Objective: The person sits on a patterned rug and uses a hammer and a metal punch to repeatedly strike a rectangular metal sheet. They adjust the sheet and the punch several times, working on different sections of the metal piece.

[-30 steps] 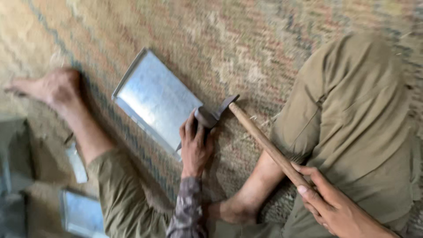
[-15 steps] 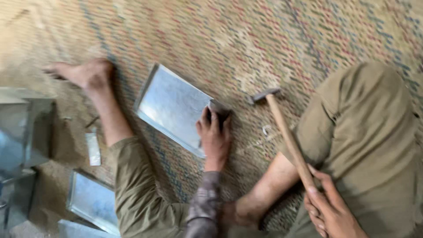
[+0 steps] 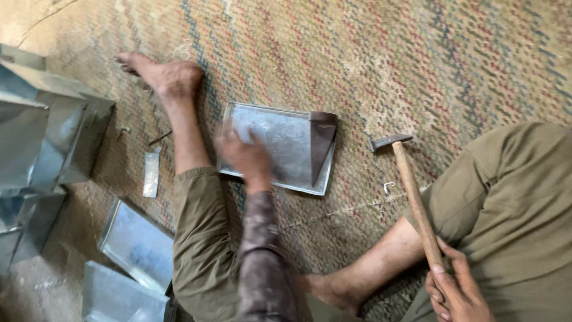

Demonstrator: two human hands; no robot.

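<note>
A flat galvanised metal sheet point(image 3: 280, 146) with folded edges lies on the woven mat between my legs. A dark metal wedge-shaped block point(image 3: 322, 143) rests on its right end. My left hand point(image 3: 243, 156) is blurred, fingers spread over the sheet's left part, touching or just above it. My right hand point(image 3: 456, 292) at the lower right grips the wooden handle of a hammer point(image 3: 411, 194); its steel head point(image 3: 388, 142) rests near the mat, right of the sheet and apart from it.
Folded sheet-metal boxes point(image 3: 42, 125) stand at the left edge. More flat metal sheets point(image 3: 137, 244) lie at the lower left. A small metal strip point(image 3: 151, 174) and nails point(image 3: 159, 138) lie by my left shin. A bent nail point(image 3: 388, 186) lies near the hammer.
My left hand has slid from the sheet's right corner to its left part, uncovering the dark block. The hammer head stays lowered right of the sheet. The view shifted, showing boxes at left.
</note>
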